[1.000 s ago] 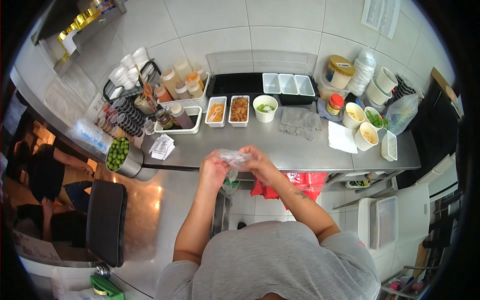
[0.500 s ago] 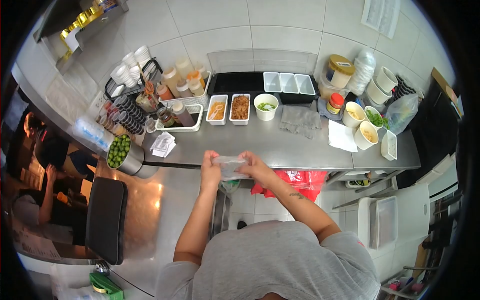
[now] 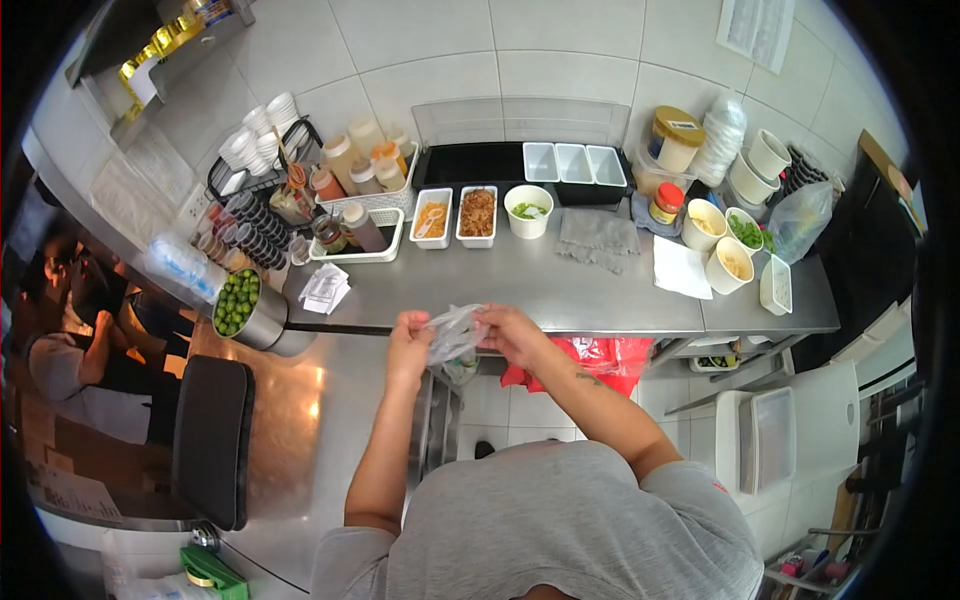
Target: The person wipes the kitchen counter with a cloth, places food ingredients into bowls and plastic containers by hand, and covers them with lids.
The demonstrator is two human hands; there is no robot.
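Between my two hands is a thin clear plastic bag (image 3: pixel 455 335), crumpled and hanging a little downward. My left hand (image 3: pixel 409 338) pinches its left side, and my right hand (image 3: pixel 508 332) grips its upper right edge. Both hands are in front of the near edge of the steel counter (image 3: pixel 470 300). Below and right of my right hand hang red plastic bags (image 3: pixel 615 362). On the counter beyond stand a white tub of orange shreds (image 3: pixel 432 220), a tub of brown crispy bits (image 3: pixel 477 216) and a round cup of chopped greens (image 3: pixel 528 212).
A steel pot of green limes (image 3: pixel 240 305) and a black tray (image 3: pixel 213 440) are on the left. Sauce bottles (image 3: pixel 345 160) fill a white basket. A grey cloth (image 3: pixel 598 238) and white paper (image 3: pixel 682 267) lie on the counter. People (image 3: pixel 95 350) are at far left.
The plastic bag has gone from stretched flat to bunched and more opened out. My left hand has shifted slightly left and down, so the hands are a bit farther apart.
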